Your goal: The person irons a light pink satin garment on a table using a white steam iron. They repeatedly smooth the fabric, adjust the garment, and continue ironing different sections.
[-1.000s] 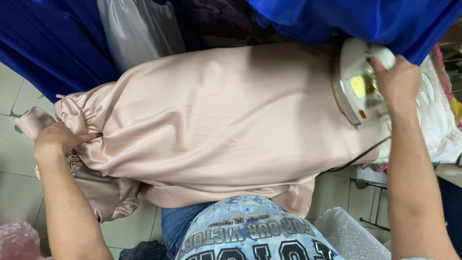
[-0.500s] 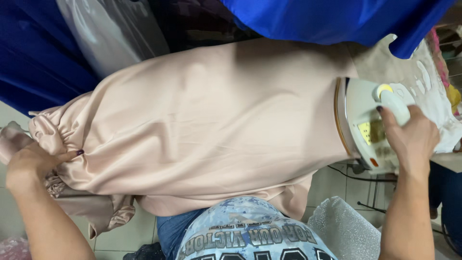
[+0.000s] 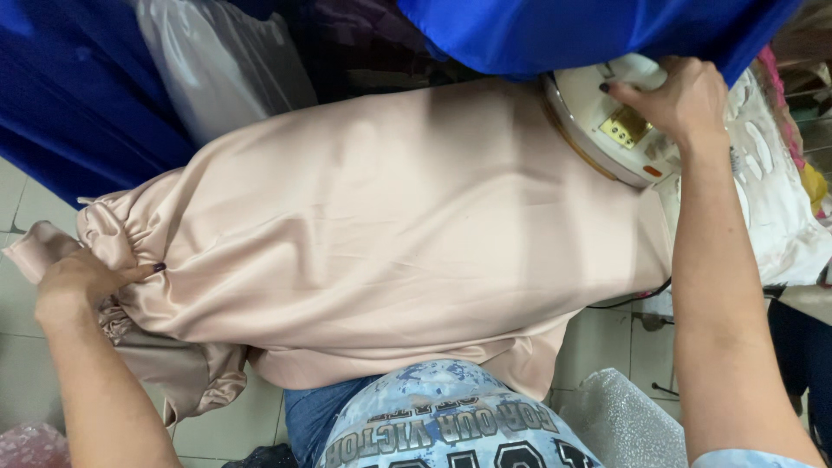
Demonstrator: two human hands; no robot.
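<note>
We have a pale pink satin garment [image 3: 390,243] spread across the ironing surface in front of us, and the work on it looks well under way. Our right hand [image 3: 680,100] is closed around the handle of a white iron [image 3: 607,130], which sits at the far right end of the cloth, partly tucked under the edge of a bright blue fabric [image 3: 589,30] hanging above. Our left hand [image 3: 78,282] is curled shut on the gathered, ruffled end of the garment [image 3: 117,234] at the left, pinching it and pulling the cloth taut.

The broad middle panel lies flat and smooth, with only faint soft ripples, so we judge that most of this face is already pressed. What seems left is the puckered gather under our left hand, and the folds of cloth that hang down off the near edge towards the tiled floor [image 3: 26,373], which are plainly rumpled. We cannot tell whether the underside has been done.

A white plastic-wrapped bundle [image 3: 217,65] lies beyond the garment, and a white padded cover [image 3: 771,199] shows at the right end of the surface.
</note>
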